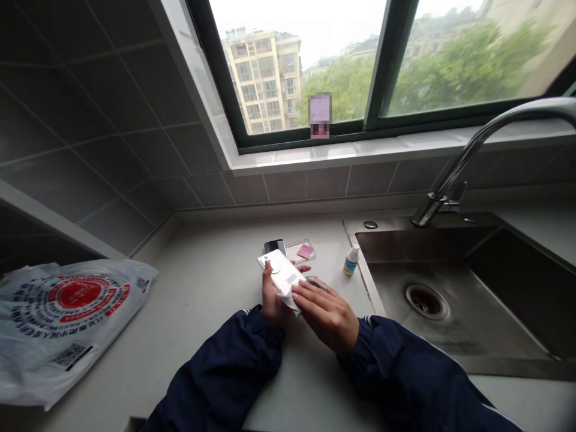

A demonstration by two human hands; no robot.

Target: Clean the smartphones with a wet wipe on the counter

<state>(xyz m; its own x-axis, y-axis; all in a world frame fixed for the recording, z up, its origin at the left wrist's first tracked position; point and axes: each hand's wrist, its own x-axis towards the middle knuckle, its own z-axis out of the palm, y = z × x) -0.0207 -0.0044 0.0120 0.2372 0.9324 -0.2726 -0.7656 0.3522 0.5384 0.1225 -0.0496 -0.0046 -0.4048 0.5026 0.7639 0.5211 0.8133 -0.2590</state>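
A white smartphone point(282, 271), back side up with a round camera area at its far end, lies tilted in my left hand point(272, 300), the thumb along its left edge. My right hand point(329, 312) presses a grey-white cloth point(290, 303) against the near end of the phone; part of the cloth is hidden under the fingers. Behind the phone, a second dark-screened phone point(275, 245) rests on the counter. Beside it lies a clear phone case point(310, 244) with a pink square point(305, 251) on it. To the right stands a small white-capped bottle point(351, 260) with a blue and yellow label.
On the right, a steel sink point(366, 282) is set into the white counter point(202, 288), with a chrome faucet point(454, 165) at its back edge. A white plastic bag point(27, 342) with red print sits at the far left. A window stands behind.
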